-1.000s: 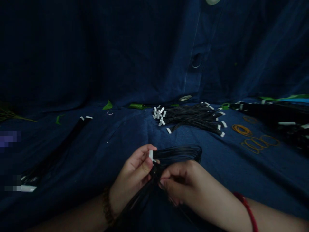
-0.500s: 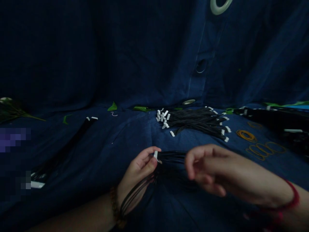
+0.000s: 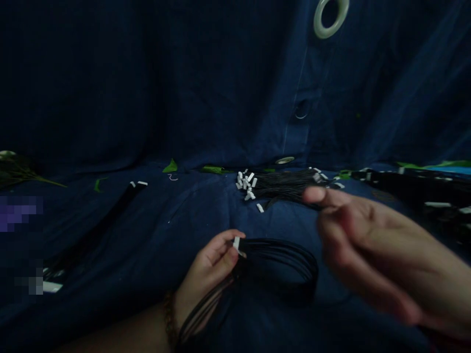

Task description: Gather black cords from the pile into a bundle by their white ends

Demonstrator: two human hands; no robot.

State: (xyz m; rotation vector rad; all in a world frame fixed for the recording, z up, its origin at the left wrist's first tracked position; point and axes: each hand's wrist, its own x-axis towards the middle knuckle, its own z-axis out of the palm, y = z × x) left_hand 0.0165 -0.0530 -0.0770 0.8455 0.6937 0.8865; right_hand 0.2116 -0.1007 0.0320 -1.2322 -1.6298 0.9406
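A looped bundle of black cables (image 3: 311,264) with a white connector (image 3: 236,243) is pinched between the thumb and fingers of my left hand (image 3: 206,272). The loop bulges to the right of that hand, and more strands hang down over the palm. To the right of the loop and apart from it, my right hand (image 3: 371,245) is raised, blurred, with its fingers loosely extended and nothing visible in them. Just behind its fingertips lies a pile of black cables (image 3: 283,182) with white connectors at both ends, its right end partly hidden by the hand.
Another cable bundle (image 3: 103,223) lies on the blue cloth at the left. More black cables (image 3: 408,184) are heaped at the right. Green leaf pieces (image 3: 171,165) are scattered along the back. A pale ring (image 3: 315,23) hangs before the blue curtain (image 3: 221,88).
My right hand has moved up and right, away from the cable loop, and now covers the yellow rubber bands. My left hand keeps its hold on the cables, whose loop now shows fully.
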